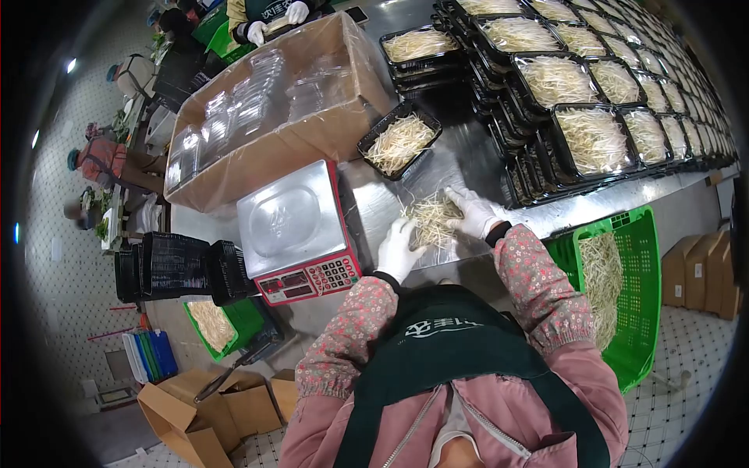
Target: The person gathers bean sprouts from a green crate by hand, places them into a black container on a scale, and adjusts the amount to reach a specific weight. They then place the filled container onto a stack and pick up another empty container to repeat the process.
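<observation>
A loose heap of bean sprouts (434, 220) lies on the steel table near its front edge, between my two gloved hands. My left hand (399, 251) is curled around the heap's left side, fingers on the sprouts. From the right, my right hand (473, 214) grips the other side, its fingertips partly in the strands. Just beyond the heap, a black tray (400, 141) filled with sprouts sits slightly tilted. To the left stands a red digital scale (300, 230) with a bare metal pan.
Stacked sprout trays (593, 136) rise at the right. A cardboard box (269, 168) of clear lids is at the back left, near stacked black trays (178, 265). A green crate (636, 288) of sprouts stands below right. Across the table, a person's gloved hands (296, 12) are at work.
</observation>
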`<state>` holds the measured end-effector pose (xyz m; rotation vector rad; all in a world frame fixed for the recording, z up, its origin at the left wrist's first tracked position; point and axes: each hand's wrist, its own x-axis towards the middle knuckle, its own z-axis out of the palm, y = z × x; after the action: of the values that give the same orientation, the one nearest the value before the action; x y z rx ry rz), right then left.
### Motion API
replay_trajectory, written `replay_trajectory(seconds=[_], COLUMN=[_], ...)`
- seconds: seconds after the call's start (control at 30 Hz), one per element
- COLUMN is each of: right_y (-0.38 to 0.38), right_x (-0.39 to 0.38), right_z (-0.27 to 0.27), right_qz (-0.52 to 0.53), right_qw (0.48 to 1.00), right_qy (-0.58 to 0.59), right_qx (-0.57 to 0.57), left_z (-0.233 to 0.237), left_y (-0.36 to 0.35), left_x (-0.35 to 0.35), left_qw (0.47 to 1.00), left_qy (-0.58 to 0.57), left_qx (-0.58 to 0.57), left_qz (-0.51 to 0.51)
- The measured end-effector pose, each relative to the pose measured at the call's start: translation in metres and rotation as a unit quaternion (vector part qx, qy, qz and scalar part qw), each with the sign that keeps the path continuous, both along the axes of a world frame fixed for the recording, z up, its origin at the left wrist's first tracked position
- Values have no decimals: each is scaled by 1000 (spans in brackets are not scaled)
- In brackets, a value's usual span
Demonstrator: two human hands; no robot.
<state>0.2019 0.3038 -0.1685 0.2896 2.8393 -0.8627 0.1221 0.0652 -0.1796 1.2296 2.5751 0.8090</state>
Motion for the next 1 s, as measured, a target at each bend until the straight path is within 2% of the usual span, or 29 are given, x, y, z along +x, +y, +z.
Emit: replay_trajectory(seconds=[0.07,0.1,0.17,0.2,0.23,0.27,0.37,0.4,0.43,0.53,0.63,0.67,0.7,0.73,0.77,0.87,0.9,1.0], right_y=[-7,-14,-27,-35,-41,-40,-31,-27,-23,-10,23,28,31,31,38,34,33,32], right_x=[9,10,12,8,6,2,-3,-1,1,7,17,18,16,12,5,-27,-42,-95], right_z=[32,30,21,18,12,0,-24,-27,-29,-10,-10,-1,18,36,30,104,122,149], right_qz=[-35,-17,20,35,39,11,-43,-56,-65,-105,-116,-145,-175,-239,-238,-156,-133,-93], right_qw=[998,998,995,993,990,993,996,996,996,994,989,984,975,944,917,910,904,917], right_qy=[-48,-36,-13,-55,-48,-17,36,48,47,17,86,81,79,76,153,311,358,374], right_qx=[35,53,94,97,124,116,64,42,29,-24,-28,-70,-110,-214,-280,-225,-193,-99], left_z=[15,26,29,25,18,1,-3,-6,-9,-2,-10,9,15,19,23,82,96,111], left_y=[0,3,20,31,38,41,49,46,43,36,18,14,9,9,8,34,45,74], left_x=[-1,-4,-16,-23,-29,-35,-42,-38,-37,-34,-43,-41,-42,-46,-50,-69,-76,-111], left_qw=[1000,999,996,993,988,990,987,992,994,996,996,994,997,997,994,981,974,973], left_qy=[8,13,8,-4,-15,-12,-15,31,29,21,41,40,25,13,0,67,16,91], left_qx=[-10,-14,-78,-106,-134,-119,-140,-96,-82,-71,-66,-81,-35,25,84,173,222,211], left_qz=[22,31,-31,-55,-80,-78,-79,-76,-71,-53,-52,-53,-59,-68,-77,-59,-28,22])
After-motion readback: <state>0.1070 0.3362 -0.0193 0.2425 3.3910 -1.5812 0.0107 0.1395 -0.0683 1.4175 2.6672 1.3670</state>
